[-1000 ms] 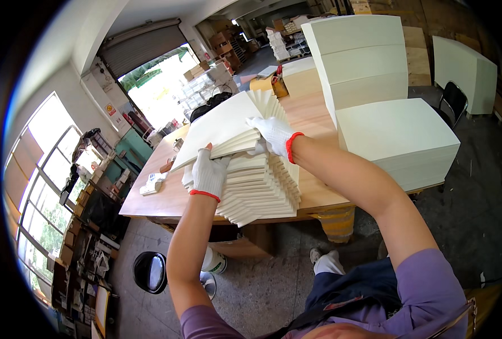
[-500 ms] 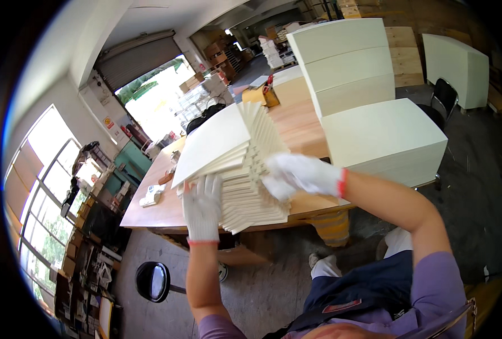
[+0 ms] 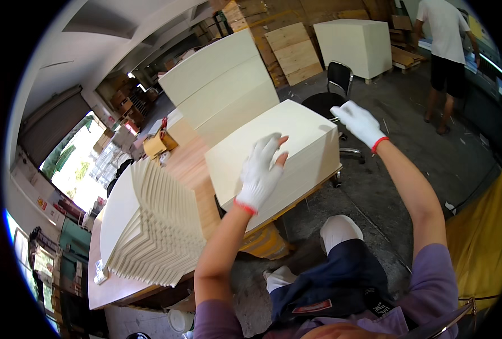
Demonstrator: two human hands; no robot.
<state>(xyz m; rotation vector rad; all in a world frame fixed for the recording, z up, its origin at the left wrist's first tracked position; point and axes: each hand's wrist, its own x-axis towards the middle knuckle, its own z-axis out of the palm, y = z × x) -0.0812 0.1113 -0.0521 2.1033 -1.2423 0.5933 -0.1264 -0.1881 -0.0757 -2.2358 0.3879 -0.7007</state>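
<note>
My left hand (image 3: 260, 174), in a white glove with bare thumb and finger tips, is open above a squared stack of cream-white sheets (image 3: 279, 127). Whether it touches the top sheet I cannot tell. My right hand (image 3: 359, 121), gloved too, is closed just off the stack's right corner. A thin pale line shows at its fingertips, too small to name. To the left, a fanned, stepped pile of sheets (image 3: 155, 243) rests on the wooden table (image 3: 186, 161), with neither hand on it.
Behind the squared stack rises a taller stack of sheets (image 3: 222, 85). A black chair (image 3: 338, 79) stands beyond the right corner. Another sheet stack (image 3: 352, 48) is on a pallet farther back. A person (image 3: 446, 51) stands far right. Yellow cloth (image 3: 482, 226) hangs at right.
My view has swung right. Both hands have left the fanned pile; the left is now over the squared stack, the right beside its right corner.
</note>
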